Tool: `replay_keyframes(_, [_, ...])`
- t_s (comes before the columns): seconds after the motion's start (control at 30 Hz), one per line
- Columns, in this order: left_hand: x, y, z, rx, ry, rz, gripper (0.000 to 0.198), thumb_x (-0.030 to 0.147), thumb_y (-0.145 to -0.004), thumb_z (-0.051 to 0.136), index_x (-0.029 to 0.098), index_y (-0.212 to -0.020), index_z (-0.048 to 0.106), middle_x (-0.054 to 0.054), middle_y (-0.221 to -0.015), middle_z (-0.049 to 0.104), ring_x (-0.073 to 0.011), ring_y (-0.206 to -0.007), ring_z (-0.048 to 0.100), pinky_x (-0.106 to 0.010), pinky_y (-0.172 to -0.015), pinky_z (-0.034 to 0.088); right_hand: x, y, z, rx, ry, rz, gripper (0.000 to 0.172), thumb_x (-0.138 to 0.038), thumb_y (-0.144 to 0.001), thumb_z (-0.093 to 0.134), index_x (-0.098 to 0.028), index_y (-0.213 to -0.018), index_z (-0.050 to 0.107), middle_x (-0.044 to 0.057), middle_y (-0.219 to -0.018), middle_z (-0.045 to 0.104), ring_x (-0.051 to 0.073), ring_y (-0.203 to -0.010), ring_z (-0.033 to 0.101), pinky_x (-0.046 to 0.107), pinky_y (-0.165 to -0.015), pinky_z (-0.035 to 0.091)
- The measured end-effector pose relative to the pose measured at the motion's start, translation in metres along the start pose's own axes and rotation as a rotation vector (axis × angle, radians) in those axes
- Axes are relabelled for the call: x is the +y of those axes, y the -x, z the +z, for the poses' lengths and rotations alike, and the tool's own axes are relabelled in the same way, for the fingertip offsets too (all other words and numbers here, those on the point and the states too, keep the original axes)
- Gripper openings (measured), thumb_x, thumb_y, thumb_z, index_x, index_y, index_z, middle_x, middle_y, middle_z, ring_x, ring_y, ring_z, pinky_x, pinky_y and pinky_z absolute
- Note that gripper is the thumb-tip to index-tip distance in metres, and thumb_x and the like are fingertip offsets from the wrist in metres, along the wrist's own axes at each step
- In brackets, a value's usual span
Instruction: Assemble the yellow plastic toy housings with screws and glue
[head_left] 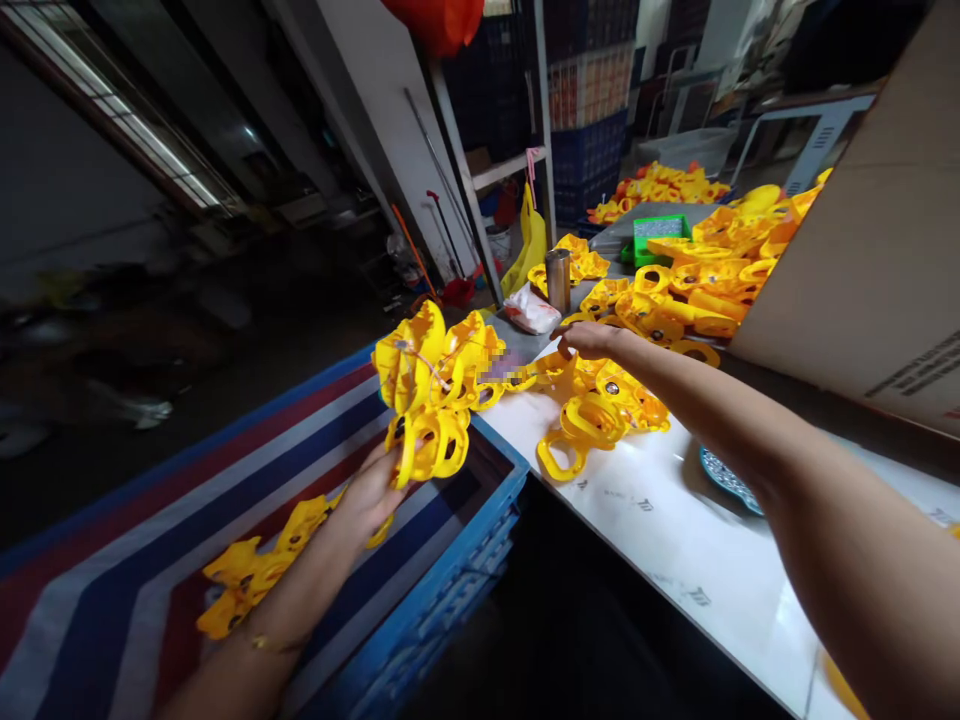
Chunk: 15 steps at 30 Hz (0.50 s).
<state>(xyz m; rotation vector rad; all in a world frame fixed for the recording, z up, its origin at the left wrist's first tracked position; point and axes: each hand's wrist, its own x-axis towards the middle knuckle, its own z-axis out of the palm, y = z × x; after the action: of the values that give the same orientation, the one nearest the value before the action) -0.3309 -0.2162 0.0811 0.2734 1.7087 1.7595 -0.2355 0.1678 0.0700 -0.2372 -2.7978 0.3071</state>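
Note:
My left hand (pixel 379 490) is closed around several yellow plastic toy shells (pixel 427 440) with looped handles, held up over a crate's striped lining. Over the white table (pixel 615 520), my right hand (pixel 589 340) is stretched out with its fingers partly extended and nothing visible in them. Just below it lies a cluster of yellow shells (pixel 592 415) with handle rings and round metal-looking parts. More yellow shells (pixel 255 575) rest on the lining behind my left forearm.
A blue crate (pixel 502 480) lined with striped sheet (pixel 97 590) adjoins the table. Beyond my right hand are a metal cylinder (pixel 558 280), a white plastic bag (pixel 532 310), a green tray (pixel 660 235) and piled yellow shells (pixel 720 270). A cardboard box (pixel 862 250) and blue dish (pixel 727 480) are right.

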Motion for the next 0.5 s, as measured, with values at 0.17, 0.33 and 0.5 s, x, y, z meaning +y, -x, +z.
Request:
replay_keyframes(0.17, [0.000, -0.042, 0.038, -0.153, 0.008, -0.038, 0.041, 0.027, -0.055, 0.084, 0.016, -0.091, 0.068, -0.004, -0.081, 0.073, -0.0164, -0.065, 0.066, -0.023, -0.059, 0.054, 0.019, 0.024, -0.023, 0.103, -0.056, 0.166, 0.030, 0.002, -0.072, 0.050, -0.014, -0.082, 0.073, 0.010, -0.120, 0.063, 0.016, -0.093, 0.064, 0.026, -0.083, 0.048])
replay_keyframes(0.33, [-0.012, -0.057, 0.075, -0.358, -0.040, -0.085, 0.040, 0.027, -0.057, 0.082, 0.012, -0.091, 0.067, -0.008, -0.083, 0.073, -0.0207, -0.071, 0.069, -0.028, -0.066, 0.055, -0.010, 0.090, -0.061, 0.535, -0.212, 0.369, 0.032, -0.005, -0.080, 0.038, -0.011, -0.091, 0.067, 0.011, -0.106, 0.065, 0.018, -0.102, 0.062, 0.035, -0.095, 0.048])
replay_keyframes(0.5, [-0.038, -0.063, 0.100, -0.428, -0.062, -0.137, 0.046, 0.022, -0.054, 0.079, 0.014, -0.097, 0.065, -0.006, -0.084, 0.074, -0.0210, -0.072, 0.070, -0.030, -0.072, 0.055, -0.068, 0.184, -0.064, 0.804, -0.554, 0.421, 0.022, -0.010, -0.077, 0.042, -0.018, -0.077, 0.063, 0.004, -0.091, 0.065, 0.015, -0.081, 0.064, 0.030, -0.069, 0.054])
